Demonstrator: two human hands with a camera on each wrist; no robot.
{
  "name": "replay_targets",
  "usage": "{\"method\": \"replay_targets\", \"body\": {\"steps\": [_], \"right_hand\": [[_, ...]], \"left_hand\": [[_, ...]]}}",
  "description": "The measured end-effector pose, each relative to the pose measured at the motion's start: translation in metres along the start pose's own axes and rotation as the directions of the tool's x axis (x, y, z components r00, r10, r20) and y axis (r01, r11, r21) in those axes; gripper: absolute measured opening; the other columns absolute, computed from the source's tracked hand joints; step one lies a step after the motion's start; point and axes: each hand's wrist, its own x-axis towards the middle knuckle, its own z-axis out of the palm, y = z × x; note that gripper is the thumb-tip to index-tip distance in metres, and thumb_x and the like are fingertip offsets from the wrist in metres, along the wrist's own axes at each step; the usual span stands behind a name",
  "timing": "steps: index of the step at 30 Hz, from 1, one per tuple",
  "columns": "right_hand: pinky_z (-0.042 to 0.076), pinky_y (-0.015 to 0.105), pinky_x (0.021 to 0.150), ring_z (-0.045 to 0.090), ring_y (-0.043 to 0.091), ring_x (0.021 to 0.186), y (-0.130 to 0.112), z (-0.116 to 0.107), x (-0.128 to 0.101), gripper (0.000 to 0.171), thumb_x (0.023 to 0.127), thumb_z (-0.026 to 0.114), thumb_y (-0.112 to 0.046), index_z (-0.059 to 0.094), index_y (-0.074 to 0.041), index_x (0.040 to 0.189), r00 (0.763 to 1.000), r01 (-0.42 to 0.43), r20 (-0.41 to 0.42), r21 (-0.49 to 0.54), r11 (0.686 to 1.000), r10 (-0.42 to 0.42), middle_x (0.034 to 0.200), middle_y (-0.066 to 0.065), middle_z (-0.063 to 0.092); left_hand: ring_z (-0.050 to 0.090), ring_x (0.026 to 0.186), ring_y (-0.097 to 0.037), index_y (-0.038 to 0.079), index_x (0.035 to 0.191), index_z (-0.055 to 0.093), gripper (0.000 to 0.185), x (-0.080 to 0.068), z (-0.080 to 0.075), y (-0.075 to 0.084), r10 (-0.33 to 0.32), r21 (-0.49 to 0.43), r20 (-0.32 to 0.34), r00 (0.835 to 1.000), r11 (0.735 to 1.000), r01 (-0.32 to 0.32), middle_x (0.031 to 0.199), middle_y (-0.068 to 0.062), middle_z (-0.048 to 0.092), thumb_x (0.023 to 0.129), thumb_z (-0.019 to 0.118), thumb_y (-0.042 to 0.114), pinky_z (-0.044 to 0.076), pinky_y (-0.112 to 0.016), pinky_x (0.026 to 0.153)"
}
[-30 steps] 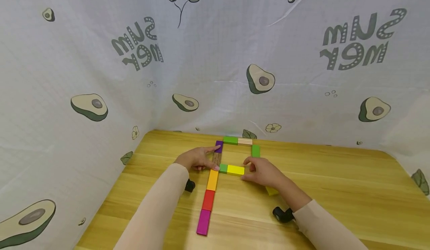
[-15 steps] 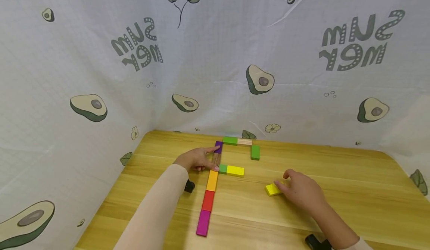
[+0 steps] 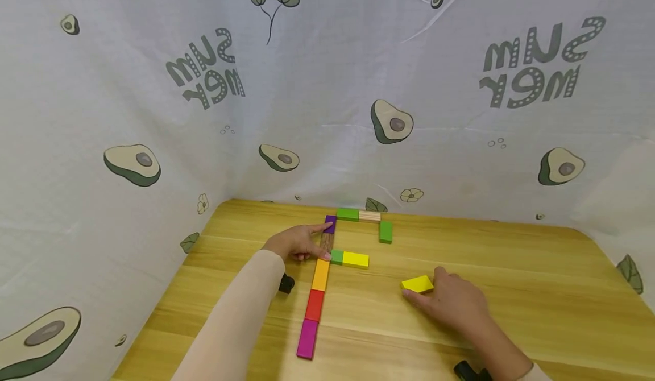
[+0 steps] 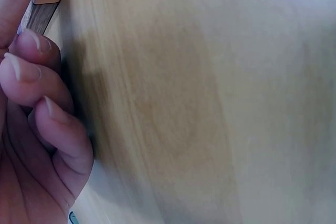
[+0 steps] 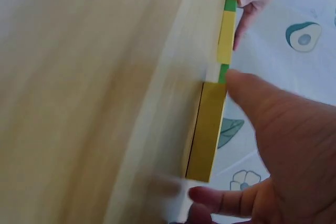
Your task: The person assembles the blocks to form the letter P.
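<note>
My left hand (image 3: 297, 243) rests on a line of flat coloured blocks in the head view. Its index fingertip touches the purple block (image 3: 330, 224) and its thumb tip lies where the brown block (image 3: 327, 241) meets the orange block (image 3: 320, 274). The other fingers are curled under in the left wrist view. At the right, my right hand (image 3: 455, 302) grips a yellow block (image 3: 417, 284), thumb along the near edge and fingertips at its right end. In the right wrist view this block (image 5: 207, 132) lies between thumb and fingers.
Red (image 3: 314, 305) and magenta (image 3: 307, 339) blocks extend the line nearer. A small green (image 3: 336, 257) and a yellow block (image 3: 355, 260) branch right. Behind stand a green block (image 3: 348, 215), a striped wood block (image 3: 369, 216) and another green one (image 3: 386, 232). A printed curtain (image 3: 327, 85) hangs behind the table (image 3: 512, 278).
My right hand has moved right and nearer, from the yellow block in the branch to the separate yellow block, where its fingers have come around it. The left hand stays in place.
</note>
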Motion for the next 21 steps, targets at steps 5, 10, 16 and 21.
{"method": "replay_targets", "body": {"steps": [5, 10, 16, 21], "right_hand": [[0.034, 0.033, 0.044, 0.043, 0.02, 0.053, -0.004, 0.002, 0.003, 0.083, 0.067, 0.053, -0.079, 0.05, 0.0, 0.092, 1.0, 0.01, -0.001, 0.002, 1.0, -0.01, 0.067, 0.006, 0.046], [0.037, 0.033, 0.045, 0.044, 0.02, 0.054, -0.006, -0.004, 0.003, 0.086, 0.065, 0.056, -0.079, 0.054, 0.002, 0.093, 0.999, 0.026, 0.022, -0.041, 0.999, -0.025, 0.066, 0.006, 0.049], [0.041, 0.035, 0.049, 0.047, 0.019, 0.058, -0.017, -0.005, 0.025, 0.082, 0.068, 0.061, -0.073, 0.055, 0.003, 0.1, 0.996, 0.093, 0.009, -0.008, 0.996, -0.093, 0.072, 0.007, 0.053], [0.041, 0.031, 0.053, 0.049, 0.015, 0.062, -0.026, 0.006, 0.056, 0.074, 0.07, 0.067, -0.063, 0.055, 0.001, 0.106, 0.985, 0.175, -0.03, 0.145, 0.974, -0.172, 0.075, 0.003, 0.055]], "left_hand": [[0.037, 0.043, -0.015, 0.056, 0.137, 0.028, 0.094, -0.001, 0.0, -0.001, 0.006, -0.005, 0.003, 1.0, 1.0, -0.006, 0.055, -0.002, 0.046, 0.06, 0.081, 0.049, 0.035, -0.025, 0.042], [0.037, 0.043, -0.015, 0.054, 0.138, 0.027, 0.094, 0.0, 0.0, -0.001, 0.016, -0.007, 0.003, 1.0, 1.0, -0.016, 0.054, -0.001, 0.046, 0.061, 0.081, 0.049, 0.035, -0.025, 0.041], [0.038, 0.043, -0.015, 0.055, 0.138, 0.028, 0.094, 0.001, -0.001, -0.002, 0.008, -0.009, -0.004, 1.0, 1.0, -0.008, 0.055, -0.002, 0.046, 0.06, 0.081, 0.05, 0.035, -0.024, 0.041], [0.037, 0.043, -0.015, 0.056, 0.137, 0.028, 0.094, 0.002, 0.0, -0.002, 0.013, -0.015, -0.003, 1.0, 1.0, -0.013, 0.055, -0.002, 0.046, 0.06, 0.081, 0.049, 0.035, -0.025, 0.041]]}}
